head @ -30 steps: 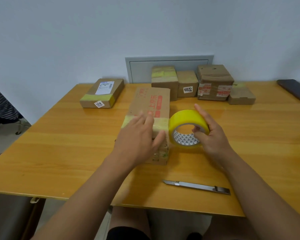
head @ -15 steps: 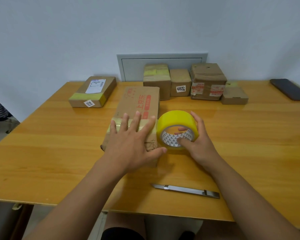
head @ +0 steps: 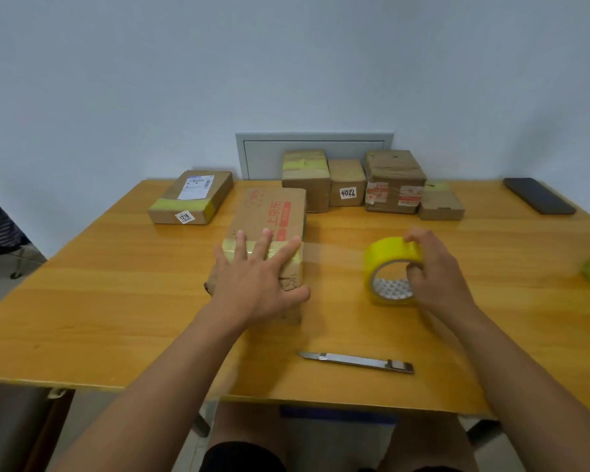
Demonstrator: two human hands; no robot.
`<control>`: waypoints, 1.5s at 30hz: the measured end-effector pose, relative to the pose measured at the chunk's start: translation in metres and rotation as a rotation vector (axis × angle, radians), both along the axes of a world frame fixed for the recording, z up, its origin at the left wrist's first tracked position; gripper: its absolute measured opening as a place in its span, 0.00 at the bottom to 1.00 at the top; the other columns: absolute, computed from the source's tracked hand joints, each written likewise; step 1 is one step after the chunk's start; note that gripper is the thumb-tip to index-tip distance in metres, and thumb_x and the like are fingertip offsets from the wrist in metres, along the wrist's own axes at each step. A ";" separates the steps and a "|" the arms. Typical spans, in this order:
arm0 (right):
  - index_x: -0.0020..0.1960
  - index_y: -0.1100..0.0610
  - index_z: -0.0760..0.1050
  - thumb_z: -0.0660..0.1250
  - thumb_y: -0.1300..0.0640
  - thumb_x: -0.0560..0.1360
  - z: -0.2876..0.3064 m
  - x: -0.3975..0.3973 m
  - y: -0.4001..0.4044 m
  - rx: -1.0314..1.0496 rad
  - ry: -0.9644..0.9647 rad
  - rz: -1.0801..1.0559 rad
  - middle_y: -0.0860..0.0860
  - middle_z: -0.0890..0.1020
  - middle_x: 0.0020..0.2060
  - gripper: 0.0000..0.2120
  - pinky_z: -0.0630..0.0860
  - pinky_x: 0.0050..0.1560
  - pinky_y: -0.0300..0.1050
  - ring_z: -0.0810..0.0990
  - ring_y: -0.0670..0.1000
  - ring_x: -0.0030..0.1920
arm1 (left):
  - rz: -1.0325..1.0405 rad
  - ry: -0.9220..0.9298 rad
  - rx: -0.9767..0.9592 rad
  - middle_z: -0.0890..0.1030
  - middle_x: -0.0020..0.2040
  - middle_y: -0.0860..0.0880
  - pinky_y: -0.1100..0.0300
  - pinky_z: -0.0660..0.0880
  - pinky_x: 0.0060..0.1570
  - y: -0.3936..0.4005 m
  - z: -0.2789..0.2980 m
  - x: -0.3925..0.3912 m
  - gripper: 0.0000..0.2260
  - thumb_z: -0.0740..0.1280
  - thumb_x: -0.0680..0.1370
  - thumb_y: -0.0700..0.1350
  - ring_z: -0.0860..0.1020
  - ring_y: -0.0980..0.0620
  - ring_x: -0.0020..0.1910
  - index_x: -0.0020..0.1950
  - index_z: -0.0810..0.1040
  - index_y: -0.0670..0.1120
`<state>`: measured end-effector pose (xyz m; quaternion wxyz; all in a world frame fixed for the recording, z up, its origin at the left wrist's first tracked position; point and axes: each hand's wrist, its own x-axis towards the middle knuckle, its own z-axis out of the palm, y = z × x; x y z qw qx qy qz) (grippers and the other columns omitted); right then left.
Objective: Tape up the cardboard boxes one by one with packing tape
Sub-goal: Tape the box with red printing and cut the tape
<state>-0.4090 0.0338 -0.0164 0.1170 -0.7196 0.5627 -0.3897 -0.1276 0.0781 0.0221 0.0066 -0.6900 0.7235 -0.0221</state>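
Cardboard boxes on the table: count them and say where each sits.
6: one under the left hand, one far left, four along the wall.

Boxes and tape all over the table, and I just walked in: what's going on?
A person is taping a cardboard box. The left hand presses flat on it, over a tape band. The right hand holds the yellow tape roll off to the right, a clear strip stretched between roll and box. A knife lies nearer the table's front edge.
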 end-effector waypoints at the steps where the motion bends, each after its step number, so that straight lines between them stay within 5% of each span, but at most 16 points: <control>1: 0.64 0.52 0.69 0.61 0.72 0.72 0.002 -0.011 0.003 -0.036 0.071 -0.019 0.55 0.75 0.57 0.25 0.69 0.44 0.48 0.75 0.58 0.52 | 0.006 -0.004 0.009 0.43 0.81 0.51 0.29 0.42 0.71 0.000 0.001 0.001 0.37 0.52 0.72 0.75 0.41 0.37 0.79 0.76 0.40 0.69; 9: 0.73 0.45 0.66 0.61 0.72 0.74 -0.009 -0.013 0.023 -0.135 0.324 -0.061 0.54 0.73 0.69 0.34 0.79 0.53 0.57 0.73 0.59 0.67 | 0.023 0.031 0.059 0.42 0.81 0.54 0.30 0.48 0.70 0.002 0.006 0.002 0.37 0.53 0.71 0.77 0.43 0.38 0.79 0.75 0.41 0.72; 17: 0.69 0.52 0.73 0.66 0.72 0.71 -0.008 -0.013 0.036 -0.198 0.453 -0.123 0.60 0.74 0.68 0.30 0.82 0.41 0.55 0.76 0.64 0.62 | 0.034 0.034 0.056 0.42 0.81 0.54 0.30 0.47 0.71 0.004 0.005 0.005 0.37 0.54 0.71 0.77 0.43 0.39 0.79 0.75 0.41 0.72; 22: 0.73 0.52 0.69 0.61 0.66 0.75 -0.010 -0.006 0.037 -0.107 0.299 -0.109 0.55 0.66 0.75 0.28 0.73 0.64 0.58 0.64 0.59 0.73 | 0.017 -0.004 0.015 0.42 0.81 0.50 0.33 0.32 0.70 0.002 0.000 0.004 0.37 0.51 0.71 0.77 0.36 0.38 0.78 0.76 0.41 0.70; 25: 0.74 0.57 0.67 0.53 0.56 0.73 -0.002 0.004 0.043 -0.116 0.274 -0.120 0.59 0.65 0.75 0.29 0.62 0.72 0.63 0.59 0.61 0.76 | -0.025 0.029 0.018 0.41 0.81 0.48 0.40 0.38 0.76 0.000 -0.003 0.008 0.38 0.51 0.71 0.77 0.37 0.42 0.79 0.77 0.40 0.68; 28: 0.72 0.60 0.69 0.53 0.55 0.74 -0.003 0.013 0.057 -0.346 0.413 -0.110 0.62 0.72 0.68 0.28 0.67 0.68 0.62 0.67 0.63 0.71 | -0.024 0.034 0.026 0.41 0.81 0.48 0.43 0.41 0.77 -0.001 -0.004 0.009 0.39 0.51 0.71 0.77 0.41 0.43 0.79 0.77 0.39 0.68; 31: 0.62 0.61 0.77 0.59 0.54 0.75 -0.009 0.025 0.076 -0.486 0.407 0.071 0.59 0.80 0.52 0.20 0.76 0.55 0.56 0.76 0.59 0.55 | -0.024 0.025 0.021 0.42 0.81 0.48 0.43 0.43 0.77 -0.001 -0.005 0.008 0.39 0.51 0.71 0.78 0.42 0.43 0.80 0.76 0.39 0.69; 33: 0.57 0.60 0.80 0.60 0.47 0.76 -0.011 0.033 0.085 -0.384 0.449 0.268 0.55 0.80 0.46 0.20 0.76 0.47 0.50 0.78 0.56 0.47 | -0.024 0.030 0.019 0.42 0.81 0.48 0.43 0.43 0.77 0.000 -0.003 0.007 0.39 0.51 0.71 0.78 0.42 0.43 0.80 0.76 0.38 0.69; 36: 0.59 0.53 0.78 0.55 0.37 0.77 -0.018 0.040 0.092 -0.053 0.622 0.438 0.50 0.77 0.49 0.24 0.75 0.44 0.48 0.74 0.51 0.49 | -0.025 0.033 0.019 0.42 0.81 0.48 0.43 0.42 0.77 0.001 -0.002 0.006 0.39 0.51 0.71 0.77 0.42 0.43 0.80 0.77 0.38 0.68; 39: 0.57 0.51 0.72 0.56 0.42 0.80 -0.028 0.043 0.092 0.023 0.698 0.458 0.48 0.72 0.50 0.15 0.71 0.46 0.48 0.70 0.50 0.49 | -0.024 0.037 0.015 0.42 0.81 0.48 0.43 0.42 0.76 0.002 -0.002 0.006 0.39 0.51 0.71 0.78 0.42 0.43 0.80 0.77 0.38 0.68; 45: 0.50 0.50 0.67 0.54 0.49 0.83 -0.029 0.032 0.085 0.168 0.476 0.401 0.45 0.70 0.44 0.08 0.68 0.46 0.48 0.68 0.47 0.44 | -0.033 0.034 0.001 0.42 0.81 0.48 0.43 0.43 0.76 0.002 -0.004 0.007 0.39 0.50 0.71 0.77 0.42 0.43 0.80 0.77 0.37 0.68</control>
